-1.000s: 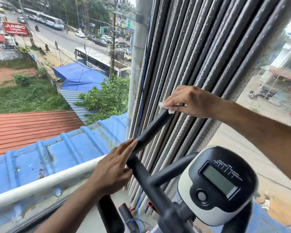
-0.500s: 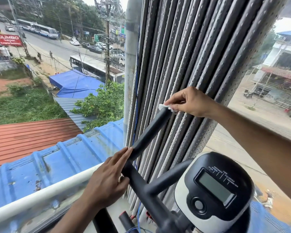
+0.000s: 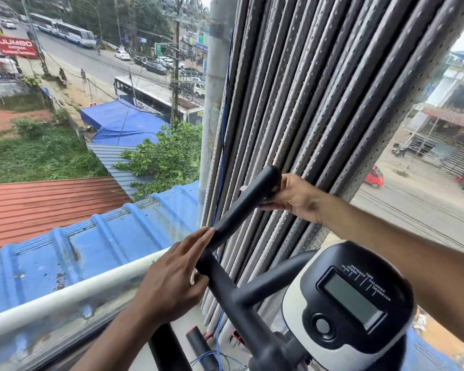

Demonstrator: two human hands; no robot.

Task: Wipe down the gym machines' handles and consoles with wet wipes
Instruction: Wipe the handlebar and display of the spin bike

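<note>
Here a small white wet wipe (image 3: 243, 188) peeks out against the upper end of the black foam-covered handlebar (image 3: 245, 203), pinched there by the right hand (image 3: 292, 198). Lower left, the left hand (image 3: 172, 279) rests on the bar with straight fingers. Near right sits the black-and-white console (image 3: 346, 303).

Readable text: console and one street sign.
Your console (image 3: 346, 303) has SCAN, SPEED, DISTANCE, TIME, CALORIES, ODOMETER printed above its display. The red signboard (image 3: 17, 46) by the road reads JUMBO; smaller lines under it are too small to read.
</note>
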